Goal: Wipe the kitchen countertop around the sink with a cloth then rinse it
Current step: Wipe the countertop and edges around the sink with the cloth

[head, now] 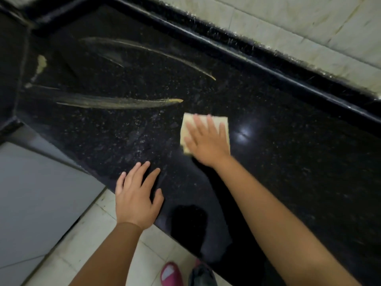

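A folded pale yellow cloth (186, 129) lies flat on the black speckled granite countertop (288, 162). My right hand (206, 141) presses on it with straight, spread fingers. Nearer the front edge, my left hand (137, 197) rests flat on the counter with fingers spread, holding nothing. Yellowish streaks of smeared residue (123, 103) arc across the counter to the left of the cloth, with another long streak (156, 52) farther back. No sink is in view.
A raised black backsplash ledge (268, 65) runs along the back below pale wall tiles (299, 23). A grey cabinet face (31, 203) stands at the lower left. Light floor tiles (92, 240) and a pink slipper (171, 274) show below the counter edge.
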Motion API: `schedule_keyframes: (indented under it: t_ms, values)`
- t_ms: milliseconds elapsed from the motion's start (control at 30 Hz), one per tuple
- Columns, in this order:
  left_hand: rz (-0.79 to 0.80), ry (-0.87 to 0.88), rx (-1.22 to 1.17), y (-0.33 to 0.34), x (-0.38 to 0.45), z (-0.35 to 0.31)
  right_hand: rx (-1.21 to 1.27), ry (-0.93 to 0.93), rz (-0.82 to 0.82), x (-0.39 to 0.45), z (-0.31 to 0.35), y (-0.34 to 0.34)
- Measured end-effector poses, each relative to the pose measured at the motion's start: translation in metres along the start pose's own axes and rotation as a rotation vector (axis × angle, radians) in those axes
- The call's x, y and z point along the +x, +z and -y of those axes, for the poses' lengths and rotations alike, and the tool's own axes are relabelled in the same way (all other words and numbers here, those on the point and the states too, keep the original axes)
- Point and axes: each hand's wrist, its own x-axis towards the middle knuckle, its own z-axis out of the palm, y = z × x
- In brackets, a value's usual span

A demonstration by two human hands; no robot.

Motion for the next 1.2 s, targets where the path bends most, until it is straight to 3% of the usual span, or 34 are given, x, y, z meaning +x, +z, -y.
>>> schedule_keyframes:
  t_ms: [100,167,267,367,500,633,767,867,967,1067,1200]
  values:
    - [0.020,-0.016,0.007,-0.002,-0.001,-0.001,-0.081,-0.153,-0.047,-0.073,-0.011,0.025]
    - [0.037,-0.036,0.011,-0.002,0.000,-0.002,-0.105,-0.133,0.015,-0.113,-0.044,0.033]
    - [0.047,-0.040,0.016,-0.001,-0.001,-0.002,-0.107,0.036,0.048,-0.132,-0.107,0.015]
    - [0.054,-0.027,0.014,-0.002,0.000,-0.002,0.021,0.328,-0.026,-0.099,-0.154,-0.007]
    - [0.040,-0.017,0.003,-0.002,0.000,-0.001,0.152,0.522,-0.056,-0.014,-0.141,-0.035]
    - [0.020,0.001,-0.009,0.000,0.001,-0.001,0.104,0.253,-0.016,0.040,-0.063,-0.028]
    - [0.031,0.005,0.003,0.000,0.001,0.001,-0.012,-0.158,0.067,0.009,0.017,0.000]
    - [0.049,0.002,0.017,-0.002,0.003,0.000,-0.086,-0.374,-0.006,-0.066,0.018,0.028]
    - [0.067,-0.011,0.027,-0.003,0.002,-0.001,-0.089,-0.393,0.041,-0.136,-0.027,0.049]
    - [0.088,-0.017,0.028,-0.005,0.001,-0.003,-0.127,-0.237,0.029,-0.156,-0.088,0.036]
    - [0.112,-0.032,0.022,-0.008,-0.001,-0.006,-0.049,0.264,-0.073,-0.106,-0.148,-0.004]
